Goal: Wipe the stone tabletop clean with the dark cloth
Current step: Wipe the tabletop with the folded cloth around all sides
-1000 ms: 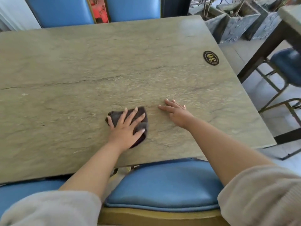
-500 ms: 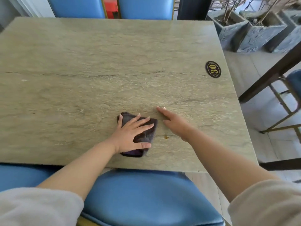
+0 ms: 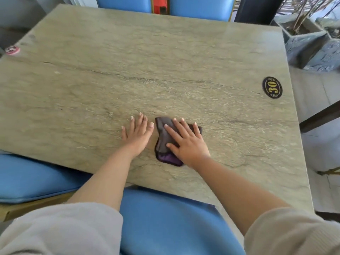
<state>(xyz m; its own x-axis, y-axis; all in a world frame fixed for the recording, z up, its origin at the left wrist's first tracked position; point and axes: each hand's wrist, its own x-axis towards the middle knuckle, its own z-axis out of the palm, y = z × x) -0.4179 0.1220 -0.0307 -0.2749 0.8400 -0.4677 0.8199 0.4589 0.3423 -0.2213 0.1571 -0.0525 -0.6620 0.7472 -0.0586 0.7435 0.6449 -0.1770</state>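
The greenish-grey stone tabletop [image 3: 165, 61] fills most of the head view. A crumpled dark cloth [image 3: 162, 137] with a purple edge lies near the table's front edge. My right hand [image 3: 185, 142] presses flat on the cloth with its fingers spread and straight, covering the cloth's right half. My left hand [image 3: 137, 133] rests flat on the bare stone just left of the cloth, fingers straight and close together.
A black oval plaque marked 30 [image 3: 272, 87] sits near the right edge, a red-and-white sticker [image 3: 12, 50] at the far left edge. Blue chair seats [image 3: 165, 223] stand below me and blue chair backs [image 3: 125, 2] across. Stone planters [image 3: 309, 43] stand at the right.
The cloth has passed from under my left hand to under my right hand. My left hand now lies on bare stone to its left. The view has shifted left.
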